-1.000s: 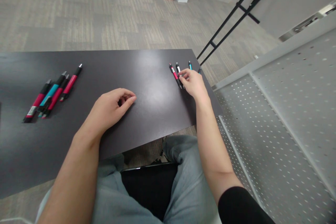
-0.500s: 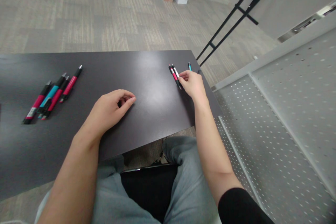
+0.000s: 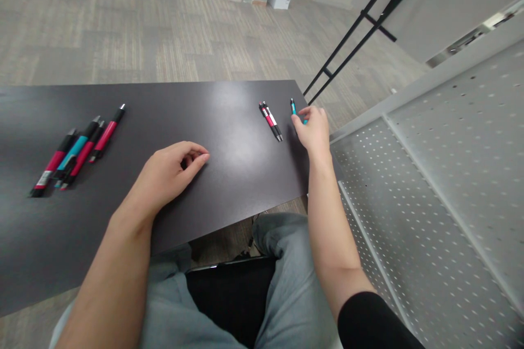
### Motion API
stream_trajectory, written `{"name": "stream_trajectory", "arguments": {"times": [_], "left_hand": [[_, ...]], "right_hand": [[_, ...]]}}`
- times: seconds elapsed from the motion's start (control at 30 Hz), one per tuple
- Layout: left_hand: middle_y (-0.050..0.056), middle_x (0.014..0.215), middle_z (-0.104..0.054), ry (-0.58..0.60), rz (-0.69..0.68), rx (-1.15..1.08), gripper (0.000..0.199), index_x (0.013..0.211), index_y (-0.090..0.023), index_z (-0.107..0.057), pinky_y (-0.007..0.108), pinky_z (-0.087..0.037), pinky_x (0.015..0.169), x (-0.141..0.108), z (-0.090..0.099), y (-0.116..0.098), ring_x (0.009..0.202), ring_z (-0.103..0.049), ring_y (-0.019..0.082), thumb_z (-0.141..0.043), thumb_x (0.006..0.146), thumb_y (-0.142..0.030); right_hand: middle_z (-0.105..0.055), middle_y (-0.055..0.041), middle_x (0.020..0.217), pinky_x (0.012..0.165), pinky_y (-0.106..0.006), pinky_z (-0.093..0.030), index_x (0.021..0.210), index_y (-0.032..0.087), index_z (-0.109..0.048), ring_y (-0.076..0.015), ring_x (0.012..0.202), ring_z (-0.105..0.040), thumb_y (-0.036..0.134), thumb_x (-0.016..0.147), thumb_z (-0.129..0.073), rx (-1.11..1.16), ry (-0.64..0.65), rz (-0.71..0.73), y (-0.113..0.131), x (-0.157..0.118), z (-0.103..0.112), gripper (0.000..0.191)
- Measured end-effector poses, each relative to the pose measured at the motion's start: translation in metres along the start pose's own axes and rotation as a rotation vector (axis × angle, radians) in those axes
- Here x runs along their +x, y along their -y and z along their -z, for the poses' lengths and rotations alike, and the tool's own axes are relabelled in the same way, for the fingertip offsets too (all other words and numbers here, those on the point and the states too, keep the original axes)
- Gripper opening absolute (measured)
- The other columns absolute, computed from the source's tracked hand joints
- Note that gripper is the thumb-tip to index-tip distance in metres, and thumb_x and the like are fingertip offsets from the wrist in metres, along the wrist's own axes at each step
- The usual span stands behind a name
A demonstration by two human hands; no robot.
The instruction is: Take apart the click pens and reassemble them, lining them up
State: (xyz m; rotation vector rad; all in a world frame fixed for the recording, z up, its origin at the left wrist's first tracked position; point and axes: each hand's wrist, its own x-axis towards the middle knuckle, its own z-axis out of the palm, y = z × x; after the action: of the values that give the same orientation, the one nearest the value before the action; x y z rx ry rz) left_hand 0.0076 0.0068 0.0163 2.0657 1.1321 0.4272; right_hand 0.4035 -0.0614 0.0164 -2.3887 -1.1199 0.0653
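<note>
My right hand [image 3: 314,130] is over the right end of the dark table [image 3: 229,174], thumb and fingers apart around a turquoise pen [image 3: 293,107]. The thumb is at the pen's side, and part of the pen is hidden by the hand. A spot of turquoise also shows between the fingers. Just left of this hand, two pens [image 3: 271,121] lie side by side, one red and black, the other with a white part. My left hand [image 3: 172,169] rests on the table, fingers curled and thumb close to the index finger, with nothing visible in it.
At the left, several red and black pens [image 3: 107,133] and a turquoise pen [image 3: 74,151] lie slanted on the table. Beyond the right edge stand a perforated metal panel [image 3: 429,191] and a black metal frame [image 3: 344,57]. A black flat thing [image 3: 231,300] lies between my legs.
My right hand has moved right, away from the pair of pens, to the turquoise pen. The pair now lies uncovered. My left hand has stayed in place on the table.
</note>
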Motion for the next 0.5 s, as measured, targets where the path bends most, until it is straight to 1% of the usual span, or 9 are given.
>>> {"name": "stream_trajectory", "arguments": {"times": [0.03,0.1,0.13,0.2,0.3,0.4,0.5], "left_hand": [[0.011,0.111,-0.093,0.001,0.0,-0.001,0.046,0.113,-0.034,-0.085,0.052,-0.062,0.097,0.0,0.0,-0.001,0.104,-0.087,0.042,-0.067,0.107,-0.076],[0.011,0.111,-0.093,0.002,-0.003,-0.002,0.047,0.113,-0.034,-0.085,0.052,-0.062,0.097,0.0,0.001,-0.002,0.103,-0.087,0.043,-0.066,0.107,-0.076],[0.011,0.111,-0.093,0.002,-0.006,-0.003,0.047,0.114,-0.033,-0.085,0.052,-0.063,0.097,0.0,0.001,-0.003,0.104,-0.087,0.043,-0.066,0.107,-0.076],[0.011,0.111,-0.093,-0.002,-0.009,-0.003,0.046,0.114,-0.033,-0.085,0.052,-0.063,0.098,0.0,0.001,-0.003,0.104,-0.087,0.043,-0.066,0.107,-0.075],[0.012,0.113,-0.092,0.001,-0.004,0.004,0.046,0.115,-0.033,-0.085,0.052,-0.062,0.098,0.001,0.0,-0.004,0.104,-0.087,0.042,-0.066,0.108,-0.074],[0.013,0.114,-0.092,0.018,0.01,0.013,0.049,0.117,-0.032,-0.085,0.053,-0.062,0.1,0.002,0.0,-0.003,0.106,-0.086,0.042,-0.064,0.107,-0.076],[0.014,0.115,-0.091,0.025,0.019,0.024,0.053,0.117,-0.031,-0.084,0.054,-0.061,0.101,0.001,0.001,-0.002,0.107,-0.086,0.043,-0.062,0.106,-0.078]], "right_hand": [[-0.082,-0.0229,0.151,0.129,-0.054,-0.061,0.126,0.024,-0.081,-0.037,0.137,-0.078,0.035,0.115,-0.079,-0.008,-0.016,-0.038,-0.006,0.002,0.0,0.016],[-0.082,-0.0232,0.147,0.13,-0.054,-0.061,0.123,0.025,-0.081,-0.0376,0.138,-0.077,0.039,0.118,-0.077,-0.01,-0.008,-0.073,-0.017,0.005,0.0,0.015],[-0.083,-0.0228,0.143,0.129,-0.054,-0.061,0.122,0.024,-0.081,-0.0372,0.138,-0.077,0.037,0.119,-0.074,-0.007,0.005,-0.072,-0.021,0.006,0.0,0.015],[-0.084,-0.0213,0.138,0.13,-0.051,-0.061,0.123,0.024,-0.083,-0.0357,0.137,-0.078,0.029,0.12,-0.069,-0.003,0.026,-0.05,-0.026,0.007,-0.001,0.015],[-0.085,-0.0181,0.135,0.129,-0.047,-0.061,0.124,0.024,-0.086,-0.0333,0.135,-0.079,0.02,0.117,-0.068,0.0,0.043,-0.021,-0.028,0.009,-0.003,0.02],[-0.084,-0.017,0.134,0.128,-0.046,-0.063,0.126,0.024,-0.089,-0.0326,0.135,-0.079,0.026,0.119,-0.071,0.014,0.043,0.003,-0.027,0.009,-0.006,0.019],[-0.082,-0.0173,0.136,0.126,-0.048,-0.064,0.125,0.024,-0.09,-0.0334,0.133,-0.079,0.033,0.119,-0.079,0.037,0.026,0.01,-0.025,0.01,-0.012,0.016]]}}
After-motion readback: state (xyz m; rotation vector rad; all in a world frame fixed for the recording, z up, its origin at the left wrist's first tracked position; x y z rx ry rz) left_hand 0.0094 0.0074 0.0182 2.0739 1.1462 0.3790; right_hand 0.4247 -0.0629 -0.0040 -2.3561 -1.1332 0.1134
